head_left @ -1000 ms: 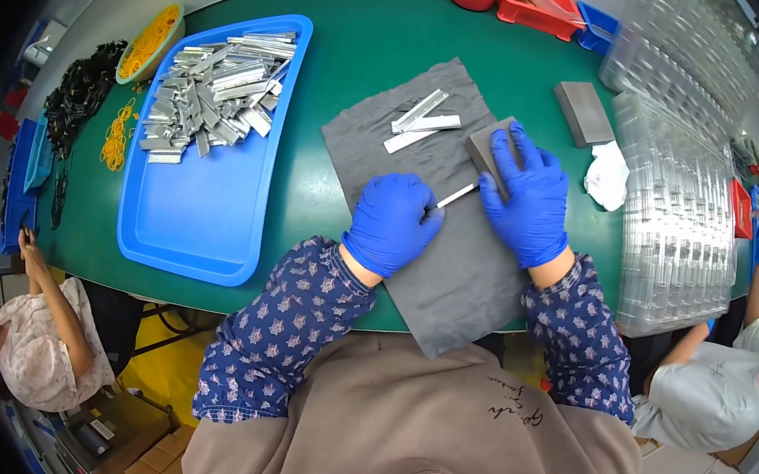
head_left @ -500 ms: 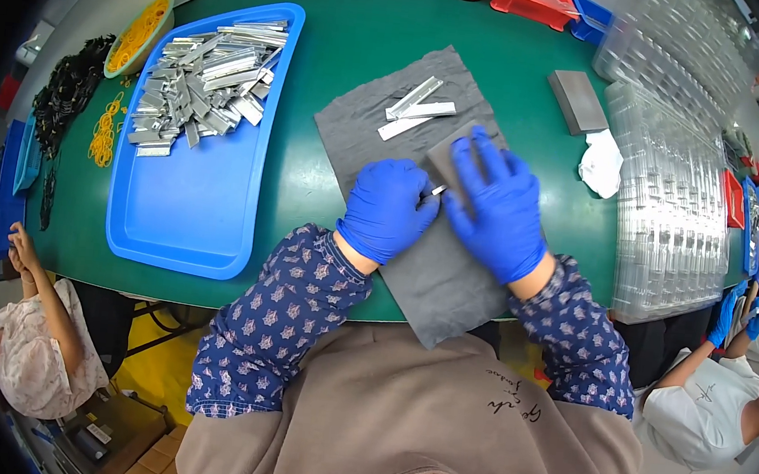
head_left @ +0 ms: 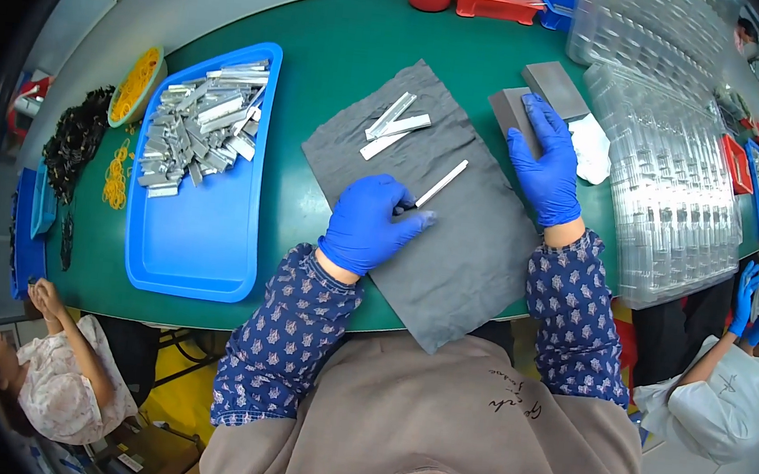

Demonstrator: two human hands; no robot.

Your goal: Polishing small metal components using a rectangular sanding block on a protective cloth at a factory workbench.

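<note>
My left hand (head_left: pixel 370 222), in a blue glove, pinches the near end of a narrow silvery metal strip (head_left: pixel 442 185) between thumb and fingers. The strip slants up to the right over a dark grey cloth (head_left: pixel 460 254). My right hand (head_left: pixel 546 171), gloved in blue too, has its fingers closed over a flat grey block (head_left: pixel 508 114) at the cloth's right edge. Touching or almost touching that block is a second grey block (head_left: pixel 555 89). Farther up the cloth lie a metal strip (head_left: pixel 391 117) and another one (head_left: pixel 396 136), crossing near their ends.
A blue tray (head_left: pixel 189 269) at the left holds a heap of metal strips. Beyond it are a bowl of yellow rubber bands (head_left: pixel 135 87) and a black tangled pile (head_left: pixel 78 139). A crumpled white wad (head_left: pixel 592 150) and stacked clear plastic trays (head_left: pixel 672 187) stand at the right. Co-workers sit on both sides.
My right hand has carried the grey block off the strip, rightward to beside the other block. My left hand has shifted slightly down and left, and more of its strip shows. The view has tilted.
</note>
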